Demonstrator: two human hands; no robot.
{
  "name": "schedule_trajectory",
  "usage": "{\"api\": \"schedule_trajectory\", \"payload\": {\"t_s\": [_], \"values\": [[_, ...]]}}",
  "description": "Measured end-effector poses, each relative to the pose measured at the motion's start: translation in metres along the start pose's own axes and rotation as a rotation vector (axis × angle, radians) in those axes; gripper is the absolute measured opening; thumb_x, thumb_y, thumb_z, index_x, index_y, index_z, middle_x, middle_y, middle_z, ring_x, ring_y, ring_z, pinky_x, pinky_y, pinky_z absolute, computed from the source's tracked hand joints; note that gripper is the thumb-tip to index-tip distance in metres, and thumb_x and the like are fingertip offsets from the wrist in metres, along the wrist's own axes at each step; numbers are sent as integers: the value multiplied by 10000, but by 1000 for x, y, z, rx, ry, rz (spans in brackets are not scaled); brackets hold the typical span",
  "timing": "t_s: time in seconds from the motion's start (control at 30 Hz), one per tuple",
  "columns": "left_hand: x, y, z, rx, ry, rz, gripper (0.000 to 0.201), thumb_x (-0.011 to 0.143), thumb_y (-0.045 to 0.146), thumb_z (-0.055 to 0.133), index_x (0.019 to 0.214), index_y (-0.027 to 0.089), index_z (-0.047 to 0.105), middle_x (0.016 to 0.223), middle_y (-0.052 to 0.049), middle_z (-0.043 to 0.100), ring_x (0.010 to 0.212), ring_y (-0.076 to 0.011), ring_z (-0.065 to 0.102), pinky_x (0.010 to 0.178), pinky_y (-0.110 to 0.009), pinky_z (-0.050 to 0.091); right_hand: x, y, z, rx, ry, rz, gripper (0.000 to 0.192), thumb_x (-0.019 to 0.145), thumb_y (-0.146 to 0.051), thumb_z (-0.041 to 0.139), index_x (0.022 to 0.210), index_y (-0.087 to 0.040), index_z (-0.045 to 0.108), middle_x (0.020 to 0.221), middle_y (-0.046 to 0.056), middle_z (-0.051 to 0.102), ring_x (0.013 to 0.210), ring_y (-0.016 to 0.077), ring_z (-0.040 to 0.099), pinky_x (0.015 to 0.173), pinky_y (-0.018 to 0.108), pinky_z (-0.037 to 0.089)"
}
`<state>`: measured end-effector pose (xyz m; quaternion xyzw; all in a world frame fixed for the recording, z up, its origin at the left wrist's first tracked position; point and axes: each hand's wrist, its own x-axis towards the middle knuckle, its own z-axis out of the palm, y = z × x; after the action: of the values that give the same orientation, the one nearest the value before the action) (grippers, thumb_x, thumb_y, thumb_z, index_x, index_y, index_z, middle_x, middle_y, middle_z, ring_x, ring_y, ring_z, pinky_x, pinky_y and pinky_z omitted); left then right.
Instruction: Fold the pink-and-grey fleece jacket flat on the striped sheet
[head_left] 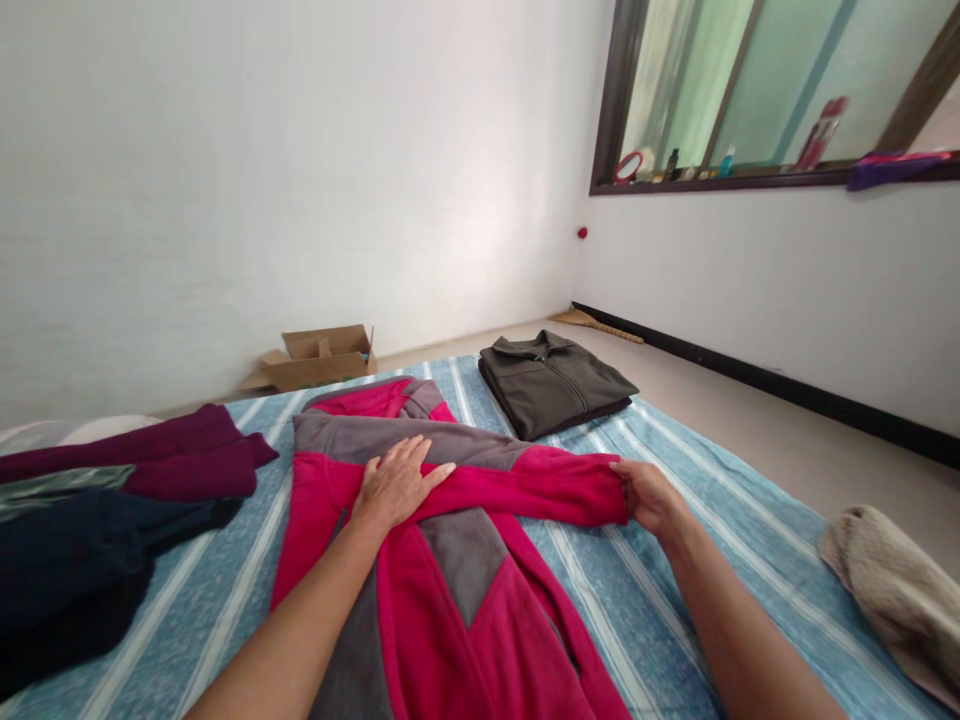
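A pink and grey fleece jacket (450, 590) lies spread on a blue striped sheet (660, 560). My left hand (397, 485) rests flat on the jacket's upper chest, fingers apart, pressing the cloth down. My right hand (651, 497) pinches the cuff end of the pink sleeve (540, 485), which stretches sideways across the jacket from the left hand out to the right.
A folded dark grey zip jacket (555, 382) lies beyond on the sheet. Maroon (172, 455) and dark navy clothes (82, 570) are piled at the left. A beige cloth (892, 590) lies at the right edge. A cardboard box (319, 357) sits by the wall.
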<state>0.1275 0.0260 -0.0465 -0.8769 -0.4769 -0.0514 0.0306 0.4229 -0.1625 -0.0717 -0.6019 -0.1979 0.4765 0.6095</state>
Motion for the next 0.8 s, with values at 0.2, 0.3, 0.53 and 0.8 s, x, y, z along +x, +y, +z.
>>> {"api": "schedule_trajectory", "payload": {"t_s": [0.2,0.3,0.53,0.8], "values": [[3,-2,1,12,-8,6,680,837,645,292,1339,205,419,1425,-79,389,1319,-262,308,1027,-479,278,-5,-1,3,186,-64,28,146,790,-110,438,856,-180,548,789,62,688,777,185,667,704,305,538],[4,-1,0,24,-11,8,683,836,643,295,1336,193,420,1423,-82,393,1316,-253,315,1030,-462,279,-10,-5,2,231,-74,23,131,842,-168,425,884,-183,548,828,69,689,820,194,666,724,319,544],[5,-1,-2,33,-1,10,638,842,609,323,1321,205,440,1417,-81,403,1310,-247,327,1029,-433,279,-19,-9,-7,313,-257,-24,389,940,-428,279,1046,-174,554,882,101,685,874,215,661,751,361,537],[6,-1,-2,31,-7,7,669,831,617,317,1327,182,432,1413,-84,407,1310,-241,329,1031,-432,284,-20,-9,-13,226,-310,-105,560,924,-566,142,1163,-207,499,1032,104,657,935,203,640,823,388,486]]}}
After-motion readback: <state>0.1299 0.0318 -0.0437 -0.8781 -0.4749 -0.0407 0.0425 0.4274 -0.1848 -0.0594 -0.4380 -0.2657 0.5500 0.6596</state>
